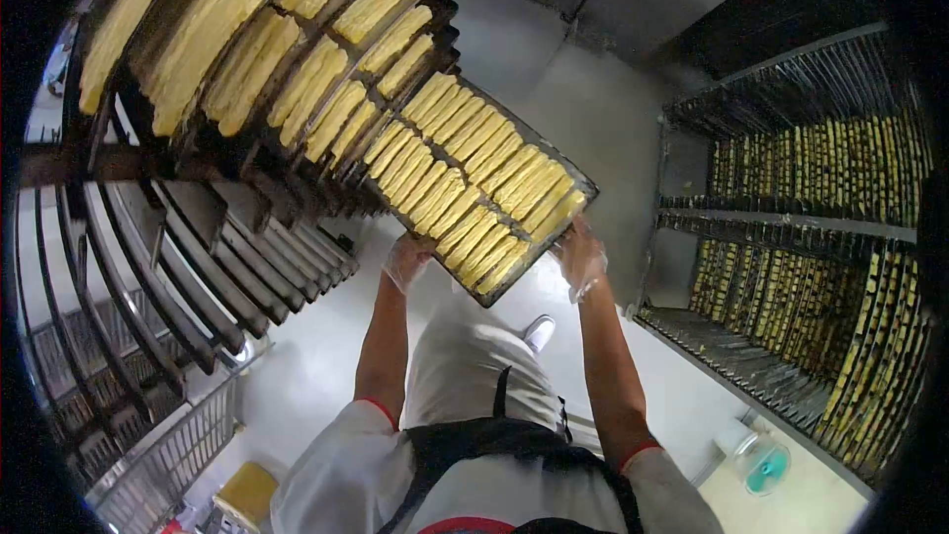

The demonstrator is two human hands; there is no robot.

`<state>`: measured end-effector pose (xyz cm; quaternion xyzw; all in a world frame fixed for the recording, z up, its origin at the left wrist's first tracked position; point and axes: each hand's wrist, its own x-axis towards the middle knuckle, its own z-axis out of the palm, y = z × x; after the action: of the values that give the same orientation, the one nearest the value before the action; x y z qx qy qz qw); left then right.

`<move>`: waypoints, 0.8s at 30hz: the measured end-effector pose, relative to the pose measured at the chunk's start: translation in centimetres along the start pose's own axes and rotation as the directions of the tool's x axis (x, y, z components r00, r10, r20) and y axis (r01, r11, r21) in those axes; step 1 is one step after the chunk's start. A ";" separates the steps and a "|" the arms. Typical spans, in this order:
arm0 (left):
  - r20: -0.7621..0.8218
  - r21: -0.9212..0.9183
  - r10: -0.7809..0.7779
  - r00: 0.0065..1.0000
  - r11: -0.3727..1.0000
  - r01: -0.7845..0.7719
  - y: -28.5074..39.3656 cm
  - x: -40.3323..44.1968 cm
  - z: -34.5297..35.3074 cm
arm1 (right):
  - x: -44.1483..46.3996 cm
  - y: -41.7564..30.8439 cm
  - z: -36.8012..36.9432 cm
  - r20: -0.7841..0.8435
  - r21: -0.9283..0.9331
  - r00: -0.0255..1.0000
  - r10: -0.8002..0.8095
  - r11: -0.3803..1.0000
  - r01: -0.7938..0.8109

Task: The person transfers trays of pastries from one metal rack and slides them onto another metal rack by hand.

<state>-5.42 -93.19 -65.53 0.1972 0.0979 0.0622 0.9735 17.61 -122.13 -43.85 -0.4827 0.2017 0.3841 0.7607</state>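
Apron (474, 440) closest, my left hand (406, 259) and right hand (581, 259) clasp the stiff-looking tray (485, 301) by its edges, clear of likely soft dough strips (441, 200)

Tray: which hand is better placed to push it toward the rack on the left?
Right, I'd say. The right hand grips the tray's end away from the rack; the left hand holds its side, nearer the rack.

No readable text, label, brand, number or sign anywhere in head camera view
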 end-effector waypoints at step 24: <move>0.193 0.154 0.920 0.342 -0.373 0.915 31.7 -39.9 13.8 | 21.1 6.7 11.3 0.426 -0.469 0.902 -0.067 0.837 0.283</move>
<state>-43.87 -75.66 -33.91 0.7765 0.5725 0.1515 -0.2151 24.87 -102.24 -56.93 -0.5998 -0.1121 0.4401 0.6588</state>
